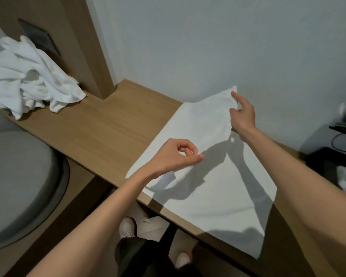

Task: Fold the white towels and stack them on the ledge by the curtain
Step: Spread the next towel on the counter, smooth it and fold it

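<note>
White towel point(208, 196) lies spread on the wooden ledge point(108, 124). Left hand point(174, 156) pinches a lifted edge, right hand point(244, 114) pinches the raised far corner. Crumpled towels point(28, 76) sit well apart.

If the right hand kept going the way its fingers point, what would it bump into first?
Probably the wall. The right hand pinches the towel by its lifted far corner, fingers aimed at the wall just behind; depth is hard to judge.
</note>
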`<state>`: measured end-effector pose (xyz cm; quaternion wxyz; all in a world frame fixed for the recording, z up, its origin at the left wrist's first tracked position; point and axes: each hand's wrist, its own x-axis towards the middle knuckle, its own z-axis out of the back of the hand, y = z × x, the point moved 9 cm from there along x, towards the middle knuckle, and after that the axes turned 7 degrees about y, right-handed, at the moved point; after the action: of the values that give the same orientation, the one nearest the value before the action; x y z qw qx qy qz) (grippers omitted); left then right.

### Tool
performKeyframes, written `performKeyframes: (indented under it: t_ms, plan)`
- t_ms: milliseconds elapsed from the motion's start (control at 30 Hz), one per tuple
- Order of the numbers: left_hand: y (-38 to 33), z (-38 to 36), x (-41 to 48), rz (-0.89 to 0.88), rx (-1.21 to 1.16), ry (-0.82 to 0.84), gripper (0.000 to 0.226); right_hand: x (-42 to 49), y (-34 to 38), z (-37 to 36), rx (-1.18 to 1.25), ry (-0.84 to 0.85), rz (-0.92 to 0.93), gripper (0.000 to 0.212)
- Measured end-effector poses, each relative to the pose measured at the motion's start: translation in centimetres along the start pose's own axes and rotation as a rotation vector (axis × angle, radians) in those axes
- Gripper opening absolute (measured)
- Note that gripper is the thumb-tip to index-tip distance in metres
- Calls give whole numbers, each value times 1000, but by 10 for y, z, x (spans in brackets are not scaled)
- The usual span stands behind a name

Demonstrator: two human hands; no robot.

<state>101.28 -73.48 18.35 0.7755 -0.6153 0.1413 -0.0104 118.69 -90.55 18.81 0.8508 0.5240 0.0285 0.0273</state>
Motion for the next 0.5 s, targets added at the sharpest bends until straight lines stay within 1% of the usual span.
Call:
performKeyframes:
  t_ms: [233, 400, 500]
  plan:
    - [-10, -112, 13, -22, 95, 213, 15, -32, -65, 87, 128, -99, -130, 56]
    - [14, -184, 18, 25, 136, 361, 13, -58, -124, 123, 197, -145, -226, 54]
    - [35, -217, 19, 62, 176, 404, 13, -76, -159, 134, 220, -167, -286, 53]
